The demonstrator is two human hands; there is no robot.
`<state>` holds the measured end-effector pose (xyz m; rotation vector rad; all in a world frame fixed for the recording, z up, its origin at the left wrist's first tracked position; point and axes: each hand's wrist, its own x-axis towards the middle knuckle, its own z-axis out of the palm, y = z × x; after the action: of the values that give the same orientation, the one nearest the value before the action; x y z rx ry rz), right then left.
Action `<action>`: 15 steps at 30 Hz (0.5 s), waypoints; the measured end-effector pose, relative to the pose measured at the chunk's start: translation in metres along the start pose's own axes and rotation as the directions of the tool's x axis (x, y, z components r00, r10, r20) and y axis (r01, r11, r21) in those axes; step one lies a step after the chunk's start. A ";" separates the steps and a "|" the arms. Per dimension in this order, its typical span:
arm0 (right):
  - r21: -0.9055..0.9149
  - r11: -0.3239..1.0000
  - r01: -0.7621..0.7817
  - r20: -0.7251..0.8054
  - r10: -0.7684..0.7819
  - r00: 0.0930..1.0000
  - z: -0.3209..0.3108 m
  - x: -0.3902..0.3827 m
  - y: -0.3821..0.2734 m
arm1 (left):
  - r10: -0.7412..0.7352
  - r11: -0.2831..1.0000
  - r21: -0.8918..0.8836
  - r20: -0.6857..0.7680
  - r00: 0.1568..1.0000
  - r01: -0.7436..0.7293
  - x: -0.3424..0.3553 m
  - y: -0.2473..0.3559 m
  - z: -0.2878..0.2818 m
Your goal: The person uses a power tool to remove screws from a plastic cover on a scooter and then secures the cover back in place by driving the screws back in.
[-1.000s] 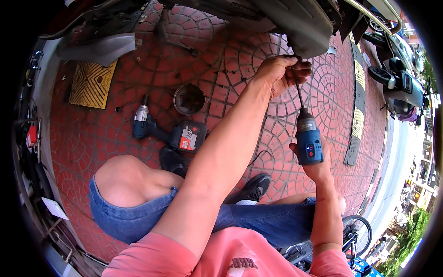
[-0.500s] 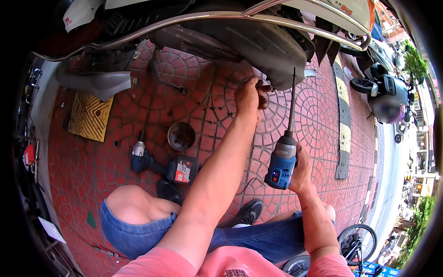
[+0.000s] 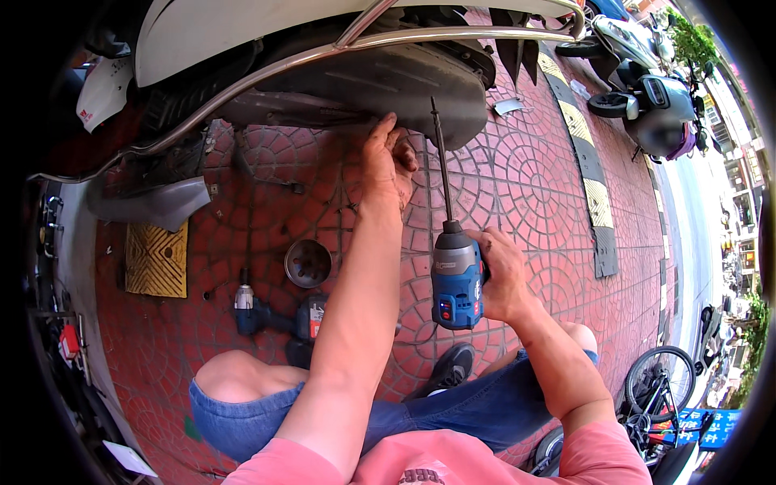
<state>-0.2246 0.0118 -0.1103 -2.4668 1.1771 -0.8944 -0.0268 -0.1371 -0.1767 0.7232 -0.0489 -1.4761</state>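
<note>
When compared with one second before, can see the long bit [image 3: 442, 166] now apart from the left hand [image 3: 390, 158], no more beside its fingers. Because of a turned view, can also see more of the white body panel [image 3: 234, 32] and of the chrome guard bar [image 3: 315, 58]. For the work at the dark underside panel [image 3: 380, 85], means probably this: no driving of any fastener at this moment.

With the right hand, holds the blue cordless driver [image 3: 457, 279] by its handle — wrapped around it, some fingers hidden behind. Points the bit away from the body, up to the underside panel in the view; cannot tell whether touching it. With the left hand, only half open, reaches with bent fingers to the lower edge of the same panel; cannot tell about contact, nor about any small part between the fingers.

For moving the driver, should find the most room to the right, over the red paving [image 3: 525, 214], as far as the yellow-black strip [image 3: 596, 202]. Upward, must mind the guard bar — quite near beyond the bit's tip in the view. To the left, must mind the forearm, with the metal bowl [image 3: 308, 263] and the impact wrench [image 3: 252, 313] lying past it.
</note>
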 end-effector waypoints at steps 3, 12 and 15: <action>0.031 0.999 -0.028 0.000 0.028 1.000 -0.010 -0.004 -0.001 | -0.016 0.998 0.068 0.036 0.999 0.014 0.008 0.003 -0.003; 0.060 0.998 0.012 -0.112 -0.005 0.994 -0.020 -0.023 0.012 | -0.081 0.987 0.155 0.346 0.935 0.028 -0.009 -0.013 0.030; 0.042 0.998 -0.048 -0.038 0.049 0.998 -0.031 -0.030 0.010 | -0.034 0.999 0.036 0.382 0.923 0.022 -0.002 -0.024 0.044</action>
<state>-0.2641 0.0293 -0.1034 -2.3880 1.2131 -0.9476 -0.0685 -0.1513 -0.1524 0.4511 -0.3636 -1.6300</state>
